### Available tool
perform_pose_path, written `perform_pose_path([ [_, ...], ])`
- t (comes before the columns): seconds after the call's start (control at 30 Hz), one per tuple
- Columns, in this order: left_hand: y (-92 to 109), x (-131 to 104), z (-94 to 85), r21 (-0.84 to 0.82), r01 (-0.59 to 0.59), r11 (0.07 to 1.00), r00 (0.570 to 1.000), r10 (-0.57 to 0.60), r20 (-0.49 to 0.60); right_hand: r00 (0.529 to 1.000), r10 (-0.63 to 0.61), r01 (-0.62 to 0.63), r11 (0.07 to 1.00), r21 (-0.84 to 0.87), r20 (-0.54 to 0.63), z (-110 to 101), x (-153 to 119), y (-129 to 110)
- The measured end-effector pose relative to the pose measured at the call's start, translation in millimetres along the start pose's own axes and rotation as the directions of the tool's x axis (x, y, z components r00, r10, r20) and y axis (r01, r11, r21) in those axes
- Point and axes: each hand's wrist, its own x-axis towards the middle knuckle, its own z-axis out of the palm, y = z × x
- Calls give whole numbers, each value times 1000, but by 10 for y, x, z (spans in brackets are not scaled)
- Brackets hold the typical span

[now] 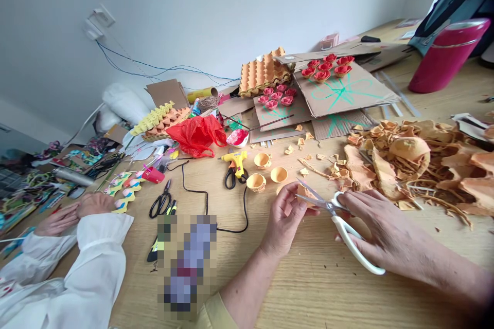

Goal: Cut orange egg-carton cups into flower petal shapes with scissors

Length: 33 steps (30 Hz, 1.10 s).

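My left hand pinches a small orange egg-carton piece over the table. White-handled scissors are in my right hand, their blades apart around the piece. Several trimmed carton cups stand just beyond my left hand; one is partly hidden by it. To the right lies a heap of torn carton scraps. Small scraps are scattered behind my hands.
A yellow glue gun and black scissors lie left of the cups. Red paper flowers sit on cardboard behind. A pink bottle stands back right. A co-worker's hands are at left. A blurred object lies nearby.
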Motion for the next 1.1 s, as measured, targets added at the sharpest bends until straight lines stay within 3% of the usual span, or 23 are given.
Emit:
perform_pose_path([
  [0.3, -11, -2, -30, 50, -20, 999, 999, 21, -29, 1000, -5, 5, 1000, -4, 4, -18, -2, -15],
  [1.1, 88, -14, -50, 49, -20, 999, 999, 19, 38, 997, -70, 70, 998, -4, 17, -30, -71, -28],
])
